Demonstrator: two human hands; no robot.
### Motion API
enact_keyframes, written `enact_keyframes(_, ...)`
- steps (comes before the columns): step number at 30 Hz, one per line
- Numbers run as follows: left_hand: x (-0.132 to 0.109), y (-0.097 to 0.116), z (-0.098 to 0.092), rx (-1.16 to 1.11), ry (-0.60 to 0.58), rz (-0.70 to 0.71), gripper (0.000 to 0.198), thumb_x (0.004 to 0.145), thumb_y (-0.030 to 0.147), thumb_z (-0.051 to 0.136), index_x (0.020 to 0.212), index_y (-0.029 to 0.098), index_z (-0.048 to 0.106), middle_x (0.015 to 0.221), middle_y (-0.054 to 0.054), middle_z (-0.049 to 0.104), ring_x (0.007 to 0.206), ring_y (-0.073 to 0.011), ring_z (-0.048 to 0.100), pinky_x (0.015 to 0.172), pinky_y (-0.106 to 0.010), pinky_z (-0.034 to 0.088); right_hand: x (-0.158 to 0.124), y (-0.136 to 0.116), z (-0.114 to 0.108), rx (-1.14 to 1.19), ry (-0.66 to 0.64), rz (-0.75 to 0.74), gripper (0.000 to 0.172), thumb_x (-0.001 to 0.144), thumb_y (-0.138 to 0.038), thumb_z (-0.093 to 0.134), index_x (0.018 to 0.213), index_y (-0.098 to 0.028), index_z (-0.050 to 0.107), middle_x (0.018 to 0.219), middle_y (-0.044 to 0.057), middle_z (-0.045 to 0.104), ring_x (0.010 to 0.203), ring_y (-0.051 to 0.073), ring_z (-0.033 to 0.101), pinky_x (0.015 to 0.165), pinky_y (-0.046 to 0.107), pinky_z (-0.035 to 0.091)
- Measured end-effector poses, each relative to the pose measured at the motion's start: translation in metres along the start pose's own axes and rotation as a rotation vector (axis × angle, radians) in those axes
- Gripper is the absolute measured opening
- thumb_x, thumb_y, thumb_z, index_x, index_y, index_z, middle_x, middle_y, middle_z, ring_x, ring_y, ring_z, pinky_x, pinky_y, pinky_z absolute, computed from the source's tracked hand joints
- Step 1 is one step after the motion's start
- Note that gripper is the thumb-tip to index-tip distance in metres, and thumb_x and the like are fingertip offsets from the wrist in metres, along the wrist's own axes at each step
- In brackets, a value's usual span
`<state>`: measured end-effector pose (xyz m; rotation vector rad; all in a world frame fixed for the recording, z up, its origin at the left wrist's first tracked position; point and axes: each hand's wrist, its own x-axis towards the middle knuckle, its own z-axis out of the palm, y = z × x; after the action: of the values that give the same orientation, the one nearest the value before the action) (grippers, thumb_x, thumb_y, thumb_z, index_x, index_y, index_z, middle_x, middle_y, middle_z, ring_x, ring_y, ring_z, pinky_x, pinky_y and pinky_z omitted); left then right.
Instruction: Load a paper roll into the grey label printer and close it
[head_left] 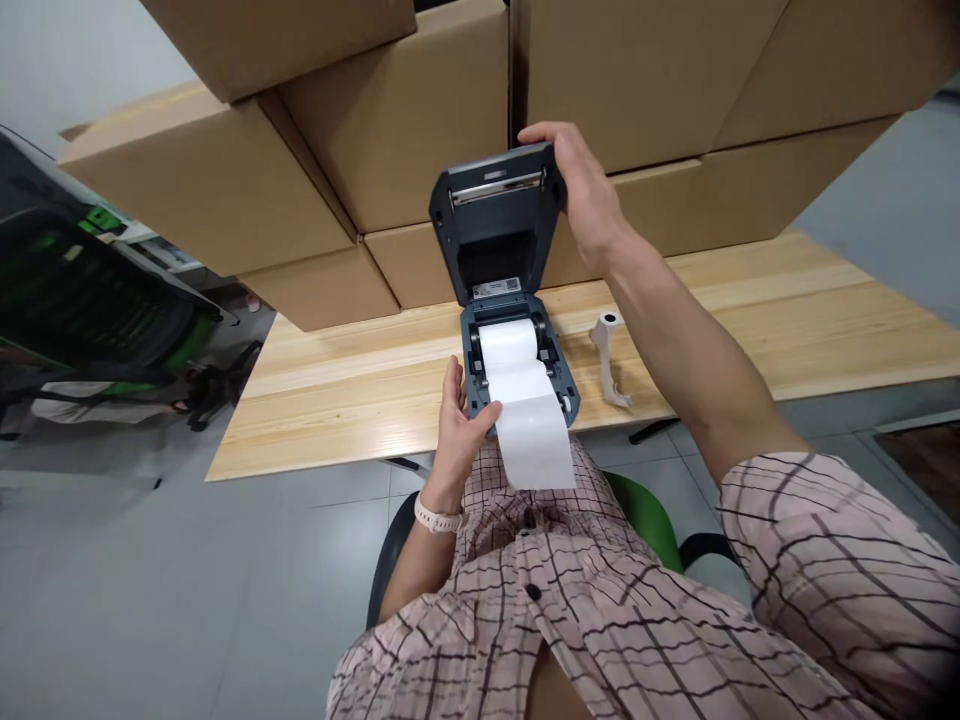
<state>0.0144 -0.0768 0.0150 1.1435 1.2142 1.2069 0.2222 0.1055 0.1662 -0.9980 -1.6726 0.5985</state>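
Note:
A dark grey label printer (517, 360) sits at the near edge of a wooden table (750, 310), its lid (499, 215) swung up. A white paper roll (510, 350) lies inside, and a strip of white paper (536, 435) hangs out over the front toward my lap. My left hand (459, 420) grips the printer's front left corner, thumb pressing near the paper's edge. My right hand (585, 190) is wrapped round the top right corner of the raised lid.
Large cardboard boxes (390, 130) are stacked on the table behind the printer. A small white plastic holder (611, 355) lies to the printer's right. I sit on a green chair (645, 510). Another chair (97, 300) stands at left on the grey floor.

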Motion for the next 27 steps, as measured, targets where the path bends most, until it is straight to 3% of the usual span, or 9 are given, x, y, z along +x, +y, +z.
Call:
enact_keyframes(3,-0.009,-0.005,-0.005,0.021,-0.009,0.026,0.119,0.08,0.057,0.088,0.172,0.042,0.014,0.186,-0.006,0.007,0.171,-0.0359,0.015,0.134,-0.047,0.036,-0.063,-0.003,-0.005,-0.099,0.017,-0.193,0.05,0.117,-0.037,0.014,0.146,-0.02,0.051,0.154,0.004,0.061,0.145,0.015,0.057,0.126,0.034,0.043)
enact_keyframes(5,-0.014,-0.01,-0.01,0.004,0.012,0.05,0.113,0.084,0.065,0.081,0.172,0.045,0.013,0.186,-0.004,0.008,0.171,-0.0359,0.017,0.134,-0.048,0.035,-0.111,0.0,-0.003,-0.131,0.024,-0.238,0.055,0.115,-0.04,0.01,0.146,-0.023,0.052,0.157,0.007,0.058,0.151,0.021,0.052,0.129,0.046,0.042)
enact_keyframes(10,-0.008,-0.005,-0.012,-0.002,0.122,0.177,0.088,0.097,0.075,0.054,0.172,0.045,0.017,0.185,-0.001,0.016,0.17,-0.0312,0.021,0.136,-0.046,0.031,-0.201,0.01,0.015,-0.229,0.006,-0.037,0.056,0.11,-0.047,0.019,0.134,-0.035,0.068,0.141,0.007,0.07,0.152,0.034,0.051,0.127,0.069,0.037)
enact_keyframes(13,0.001,0.004,0.0,0.034,0.113,0.185,0.09,0.095,0.072,0.061,0.171,0.043,0.022,0.185,0.0,0.015,0.171,-0.0324,0.016,0.137,-0.046,0.027,-0.216,0.016,0.027,-0.126,0.096,0.027,0.042,0.108,-0.05,0.038,0.129,-0.034,0.07,0.134,0.009,0.073,0.149,0.034,0.055,0.127,0.067,0.039)
enact_keyframes(15,0.005,0.006,0.008,0.013,0.116,0.15,0.095,0.092,0.07,0.068,0.171,0.041,0.022,0.185,-0.001,0.015,0.172,-0.0338,0.013,0.138,-0.048,0.027,-0.218,0.024,0.032,-0.039,0.123,0.064,0.047,0.105,-0.053,0.045,0.144,-0.031,0.06,0.15,0.012,0.065,0.151,0.032,0.053,0.127,0.062,0.042)
enact_keyframes(18,0.006,0.001,0.014,0.0,0.112,0.075,0.102,0.09,0.065,0.074,0.171,0.04,0.018,0.185,-0.002,0.014,0.172,-0.0344,0.01,0.137,-0.048,0.028,-0.221,0.04,0.033,0.003,0.014,0.139,0.075,0.106,-0.061,0.038,0.17,-0.025,0.021,0.175,0.016,0.037,0.161,0.028,0.041,0.126,0.053,0.045)
enact_keyframes(20,0.004,-0.004,0.014,0.006,0.104,0.045,0.101,0.091,0.063,0.073,0.171,0.04,0.017,0.185,-0.003,0.015,0.172,-0.0351,0.013,0.137,-0.048,0.03,-0.226,0.05,0.031,-0.012,-0.11,0.169,0.084,0.107,-0.065,0.029,0.174,-0.023,-0.001,0.18,0.016,0.027,0.165,0.025,0.034,0.127,0.049,0.045)
enact_keyframes(23,0.0,-0.008,0.013,-0.023,0.071,0.041,0.092,0.095,0.061,0.068,0.17,0.037,0.023,0.181,-0.006,0.028,0.168,-0.0352,0.026,0.136,-0.049,0.032,-0.232,0.059,0.029,-0.034,-0.219,0.189,0.086,0.108,-0.068,0.02,0.173,-0.025,-0.016,0.183,0.015,0.018,0.168,0.023,0.029,0.127,0.05,0.045)
enact_keyframes(27,-0.001,-0.002,0.013,-0.082,0.025,0.07,0.088,0.089,0.06,0.076,0.164,0.033,0.039,0.174,-0.008,0.042,0.165,-0.0348,0.035,0.136,-0.049,0.031,-0.235,0.059,0.032,0.054,-0.199,0.235,0.092,0.106,-0.073,0.023,0.172,-0.026,-0.021,0.183,0.015,0.015,0.17,0.026,0.021,0.129,0.058,0.04)
